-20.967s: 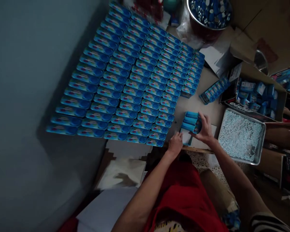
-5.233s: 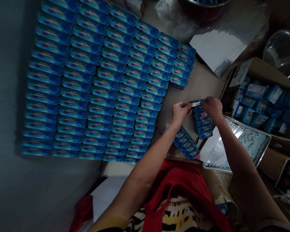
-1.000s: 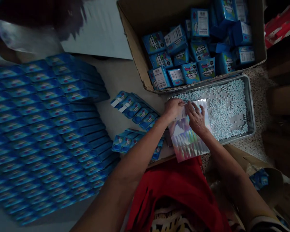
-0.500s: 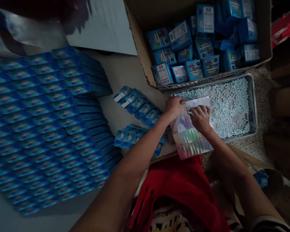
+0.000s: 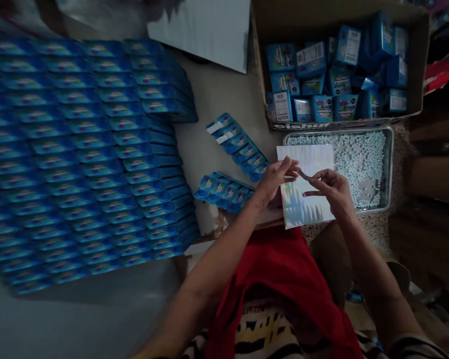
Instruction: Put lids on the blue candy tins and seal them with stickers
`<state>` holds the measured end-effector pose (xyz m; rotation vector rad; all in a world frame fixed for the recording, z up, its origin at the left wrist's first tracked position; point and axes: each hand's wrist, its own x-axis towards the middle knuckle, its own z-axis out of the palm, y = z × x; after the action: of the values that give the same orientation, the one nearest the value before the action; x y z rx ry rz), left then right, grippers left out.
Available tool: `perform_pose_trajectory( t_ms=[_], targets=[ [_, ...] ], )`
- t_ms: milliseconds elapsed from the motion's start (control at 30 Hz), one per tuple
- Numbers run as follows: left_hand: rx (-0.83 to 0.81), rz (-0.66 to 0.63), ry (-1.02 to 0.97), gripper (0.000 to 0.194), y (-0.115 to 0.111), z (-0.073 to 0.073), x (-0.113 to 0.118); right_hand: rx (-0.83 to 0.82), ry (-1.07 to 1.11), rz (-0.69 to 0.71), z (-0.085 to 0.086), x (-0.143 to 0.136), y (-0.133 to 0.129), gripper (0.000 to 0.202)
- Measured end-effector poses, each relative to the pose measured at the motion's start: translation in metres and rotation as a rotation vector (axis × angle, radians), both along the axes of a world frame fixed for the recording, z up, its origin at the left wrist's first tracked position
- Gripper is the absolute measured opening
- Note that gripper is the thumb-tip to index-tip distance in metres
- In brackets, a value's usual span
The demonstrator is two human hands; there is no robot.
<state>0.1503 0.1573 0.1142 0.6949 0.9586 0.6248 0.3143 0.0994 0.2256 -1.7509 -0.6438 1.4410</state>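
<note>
Right now you have a narrow strip (image 5: 304, 175) stretched between your two hands, above a shiny rainbow-tinted sheet (image 5: 309, 212). Your right hand (image 5: 338, 192) has one end of it, thumb and fingers pinched together on it. Your left hand (image 5: 273, 182) is at the other end, its fingers part-spread, with the tips meeting or almost meeting the strip; you cannot tell from this view whether they grip it. Just below the strip, a short dark reddish bar (image 5: 312, 194) shows across the sheet, too small to make out clearly. The sheet overlaps the near left part of a metal tray (image 5: 391, 159), which is covered unevenly in small pale blue pellets (image 5: 370, 174). Just beyond the tray you have an open carton (image 5: 415, 60) with blue boxes (image 5: 324, 107) jumbled inside, some reading "CARAMELO MACIZO". To the left of your hands, on the table (image 5: 217, 89), two short rows of blue packs lie at an angle to each other: the farther row (image 5: 243, 149) bears pale bands (image 5: 227, 135) across its first two packs, and the nearer row (image 5: 224, 192) is partly hidden by your left arm. Farther left, a large block of blue packs (image 5: 97, 154) stands in close columns. A white panel (image 5: 209, 35) lies beyond the rows, and your red apron (image 5: 273, 259) shows below.
</note>
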Motion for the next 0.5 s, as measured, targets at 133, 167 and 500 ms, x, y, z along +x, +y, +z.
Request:
perform_pose_trajectory(
  t_ms=[133,167,500],
  targets=[
    [-0.178,0.079,-0.158,0.065,-0.021,0.011,-0.019,-0.052,0.040,0.036,0.003,-0.012,0.010,0.035],
    [-0.185,0.134,-0.130,0.061,-0.024,0.013,-0.023,-0.061,0.034,0.051,0.001,-0.015,0.011,0.035],
    [-0.035,0.591,0.391,0.032,-0.016,0.008,-0.101,0.181,-0.470,0.304,-0.075,-0.106,0.080,0.034]
  ],
)
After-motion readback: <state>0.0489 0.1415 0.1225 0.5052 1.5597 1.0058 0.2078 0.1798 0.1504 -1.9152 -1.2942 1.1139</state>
